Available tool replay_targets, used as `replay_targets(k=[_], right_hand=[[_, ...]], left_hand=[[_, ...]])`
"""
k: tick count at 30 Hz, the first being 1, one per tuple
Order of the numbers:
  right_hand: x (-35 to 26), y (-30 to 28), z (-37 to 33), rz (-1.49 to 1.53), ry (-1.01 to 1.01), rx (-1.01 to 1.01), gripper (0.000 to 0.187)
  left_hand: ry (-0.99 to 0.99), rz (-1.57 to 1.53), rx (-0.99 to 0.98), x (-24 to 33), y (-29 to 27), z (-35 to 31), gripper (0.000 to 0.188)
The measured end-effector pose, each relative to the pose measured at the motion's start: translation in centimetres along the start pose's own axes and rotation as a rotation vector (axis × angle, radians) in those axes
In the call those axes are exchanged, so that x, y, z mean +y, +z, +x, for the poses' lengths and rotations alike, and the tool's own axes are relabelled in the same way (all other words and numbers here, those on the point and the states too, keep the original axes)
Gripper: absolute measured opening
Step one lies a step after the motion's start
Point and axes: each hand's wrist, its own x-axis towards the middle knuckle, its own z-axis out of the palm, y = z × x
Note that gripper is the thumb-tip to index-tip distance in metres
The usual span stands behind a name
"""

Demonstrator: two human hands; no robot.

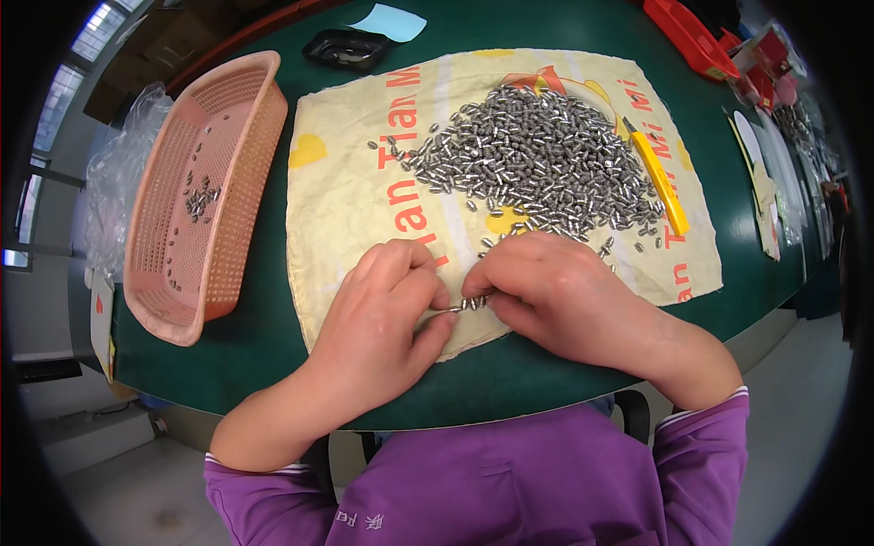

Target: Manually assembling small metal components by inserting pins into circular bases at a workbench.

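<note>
My left hand (387, 305) is closed at the near edge of a cream printed cloth (341, 214), thumb and fingertips pinching the end of a short cluster of small silver metal pieces (472, 303). Opposite it, my right hand (560, 291) is closed too, with its fingertips pressed on the other end of that cluster. What exactly lies inside each pinch is hidden by the fingers. Beyond my hands spreads a large heap of the same oval metal pieces (546, 159); a few stray ones lie close to my right fingers.
A pink plastic basket (232, 218) with several metal pieces inside stands at left, beside a clear plastic bag (118, 200). A yellow utility knife (660, 182) lies right of the heap. Farther back are a black tray (344, 47), light-blue paper (391, 22) and a red tray (687, 36).
</note>
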Motion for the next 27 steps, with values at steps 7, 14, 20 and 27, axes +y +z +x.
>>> replay_targets(k=[7,14,20,27], right_hand=[[0.0,0.34,-0.04,0.045,0.078,0.024,0.021],[-0.05,-0.36,-0.18,-0.064,0.01,-0.012,0.016],[-0.17,-0.55,-0.42,-0.115,-0.006,-0.032,0.013],[-0.29,-0.5,-0.49,-0.21,0.011,0.01,0.015]], left_hand=[[-0.006,-0.013,-0.001,0.13,0.06,-0.01,0.021],[-0.021,0.056,0.039,0.07,0.2,-0.07,0.022],[-0.012,-0.021,-0.003,0.01,0.22,-0.09,0.028],[-0.119,-0.272,-0.067,0.29,0.54,-0.12,0.069]])
